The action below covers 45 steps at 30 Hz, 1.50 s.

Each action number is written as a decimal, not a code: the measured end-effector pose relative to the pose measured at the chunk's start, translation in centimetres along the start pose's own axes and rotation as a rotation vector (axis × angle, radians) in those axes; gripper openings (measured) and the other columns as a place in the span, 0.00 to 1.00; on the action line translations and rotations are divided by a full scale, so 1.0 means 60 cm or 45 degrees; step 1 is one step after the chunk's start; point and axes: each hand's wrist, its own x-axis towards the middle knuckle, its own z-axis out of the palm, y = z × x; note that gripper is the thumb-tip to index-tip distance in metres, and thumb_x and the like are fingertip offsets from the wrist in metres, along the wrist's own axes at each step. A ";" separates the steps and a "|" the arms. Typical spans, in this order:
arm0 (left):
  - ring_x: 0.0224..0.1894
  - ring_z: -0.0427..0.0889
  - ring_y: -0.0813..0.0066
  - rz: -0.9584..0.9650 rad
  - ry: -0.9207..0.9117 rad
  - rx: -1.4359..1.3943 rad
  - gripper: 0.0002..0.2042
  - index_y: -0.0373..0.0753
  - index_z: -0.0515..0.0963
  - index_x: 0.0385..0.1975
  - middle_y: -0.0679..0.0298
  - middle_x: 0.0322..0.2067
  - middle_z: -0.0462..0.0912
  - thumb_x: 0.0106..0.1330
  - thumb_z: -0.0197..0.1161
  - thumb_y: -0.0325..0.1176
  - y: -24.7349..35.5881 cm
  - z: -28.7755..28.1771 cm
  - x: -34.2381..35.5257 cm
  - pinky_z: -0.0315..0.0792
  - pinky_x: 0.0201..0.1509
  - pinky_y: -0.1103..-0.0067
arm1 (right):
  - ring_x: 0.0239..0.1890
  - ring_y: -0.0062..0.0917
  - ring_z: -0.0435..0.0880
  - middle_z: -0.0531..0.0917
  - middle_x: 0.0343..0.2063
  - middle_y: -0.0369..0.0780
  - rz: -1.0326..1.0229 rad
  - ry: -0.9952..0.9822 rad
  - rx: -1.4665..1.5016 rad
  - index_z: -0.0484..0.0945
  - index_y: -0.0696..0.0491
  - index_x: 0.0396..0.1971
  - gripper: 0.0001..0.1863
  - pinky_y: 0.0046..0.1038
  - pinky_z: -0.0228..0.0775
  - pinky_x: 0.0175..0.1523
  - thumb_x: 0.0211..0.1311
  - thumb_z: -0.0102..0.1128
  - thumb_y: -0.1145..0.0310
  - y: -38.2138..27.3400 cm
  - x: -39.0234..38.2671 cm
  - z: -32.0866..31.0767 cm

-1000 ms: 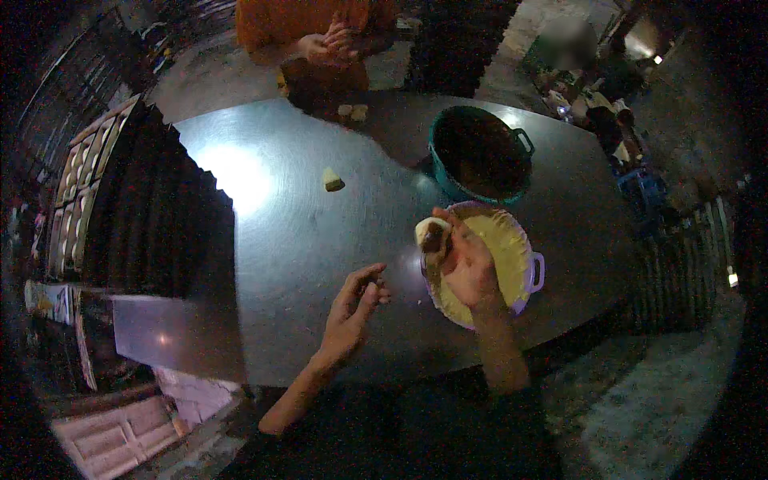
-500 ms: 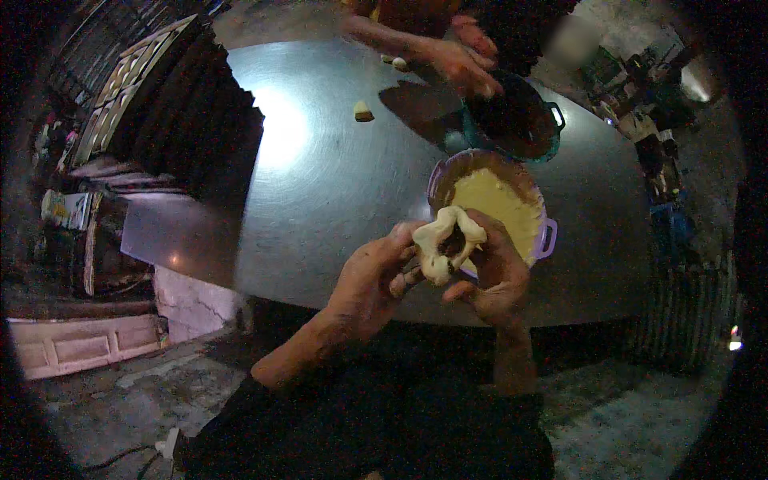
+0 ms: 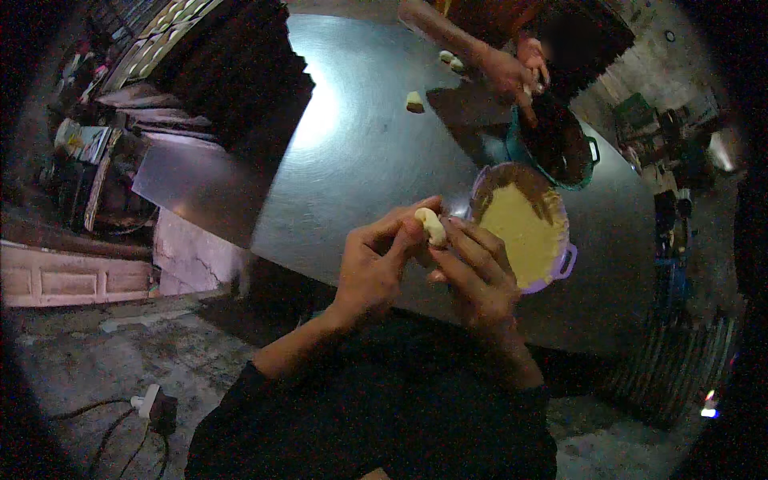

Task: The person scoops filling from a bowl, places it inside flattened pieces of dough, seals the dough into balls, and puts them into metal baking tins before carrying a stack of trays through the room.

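A small piece of pale dough (image 3: 432,227) is held up over the near side of the metal table. My left hand (image 3: 370,268) grips it from the left, with thumb and fingers pressed on it. From the other side my right hand (image 3: 480,276) pinches its edge, the fingers close together. Dark filling seen inside earlier is hidden now. Just beyond my right hand stands a lilac basin (image 3: 570,260) containing a pale yellow mass (image 3: 516,228).
Across the metal table (image 3: 360,152), another person's hands (image 3: 516,76) work over a teal basin (image 3: 594,152). Small dough pieces (image 3: 450,60) and a yellowish lump (image 3: 414,102) lie on the tabletop. A plug with cables (image 3: 148,402) is at lower left.
The dough's wide opening has been drawn together, and it now looks smaller between my fingers. My right hand has turned over its edge. The whole view has shifted.
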 end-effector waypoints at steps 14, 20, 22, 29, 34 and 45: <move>0.41 0.83 0.78 0.227 -0.185 -0.022 0.11 0.32 0.83 0.42 0.56 0.39 0.86 0.64 0.65 0.32 0.057 -0.200 0.075 0.75 0.48 0.81 | 0.35 0.28 0.79 0.80 0.32 0.40 0.182 -0.347 0.447 0.80 0.54 0.34 0.12 0.25 0.70 0.38 0.47 0.69 0.78 -0.008 0.187 0.113; 0.43 0.82 0.78 0.010 -0.219 0.075 0.12 0.32 0.83 0.43 0.58 0.41 0.86 0.65 0.65 0.33 0.083 -0.294 0.129 0.74 0.51 0.81 | 0.36 0.30 0.77 0.81 0.34 0.39 0.597 -0.313 0.856 0.80 0.52 0.42 0.19 0.29 0.70 0.42 0.48 0.72 0.68 0.005 0.240 0.200; 0.42 0.81 0.79 -0.250 -0.140 0.072 0.13 0.32 0.82 0.44 0.61 0.39 0.86 0.66 0.64 0.33 0.086 -0.323 0.154 0.74 0.48 0.81 | 0.36 0.31 0.77 0.82 0.35 0.39 0.602 -0.374 0.915 0.79 0.51 0.45 0.21 0.31 0.69 0.45 0.49 0.72 0.65 0.007 0.264 0.226; 0.40 0.79 0.81 -0.643 -0.283 -0.305 0.15 0.31 0.82 0.44 0.65 0.41 0.83 0.69 0.60 0.39 0.030 -0.414 0.225 0.72 0.47 0.83 | 0.37 0.28 0.78 0.81 0.36 0.38 0.418 -0.615 0.213 0.76 0.51 0.49 0.31 0.25 0.70 0.41 0.42 0.78 0.60 0.040 0.314 0.309; 0.38 0.79 0.76 -0.196 -0.092 0.220 0.14 0.35 0.82 0.43 0.65 0.34 0.82 0.66 0.63 0.39 -0.045 -0.410 0.265 0.72 0.45 0.79 | 0.42 0.26 0.78 0.77 0.40 0.39 0.938 -0.365 0.351 0.74 0.54 0.45 0.24 0.27 0.72 0.48 0.48 0.75 0.69 0.066 0.281 0.379; 0.44 0.77 0.75 -0.199 0.330 0.411 0.13 0.37 0.75 0.53 0.63 0.47 0.78 0.71 0.55 0.32 -0.069 -0.471 0.342 0.71 0.49 0.79 | 0.41 0.23 0.79 0.80 0.38 0.41 1.277 0.056 0.602 0.74 0.57 0.47 0.13 0.25 0.72 0.47 0.64 0.60 0.70 0.240 0.180 0.534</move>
